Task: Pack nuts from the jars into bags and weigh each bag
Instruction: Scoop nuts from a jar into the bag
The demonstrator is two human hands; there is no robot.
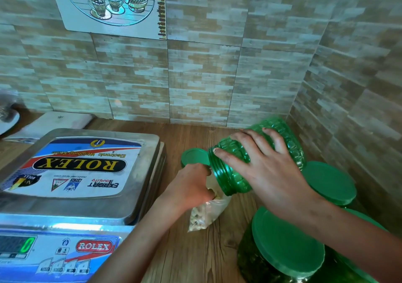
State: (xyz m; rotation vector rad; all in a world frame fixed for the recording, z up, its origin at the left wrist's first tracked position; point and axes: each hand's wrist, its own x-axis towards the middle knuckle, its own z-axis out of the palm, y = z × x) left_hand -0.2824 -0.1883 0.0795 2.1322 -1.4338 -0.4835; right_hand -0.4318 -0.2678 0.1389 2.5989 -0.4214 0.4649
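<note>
Head view: right hand (261,165) grips tipped jar (256,154), mouth pointing down-left; left hand (189,187) pinches bag (204,215).

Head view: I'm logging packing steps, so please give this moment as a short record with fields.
jar: green, open, tipped mouth-down toward the bag
right grip: wraps the jar's body
left grip: holds the bag's mouth
bag: clear, partly filled with nuts, on the counter
lid: loose, behind the left grip
scale: beside the bag, display reads 0
</note>
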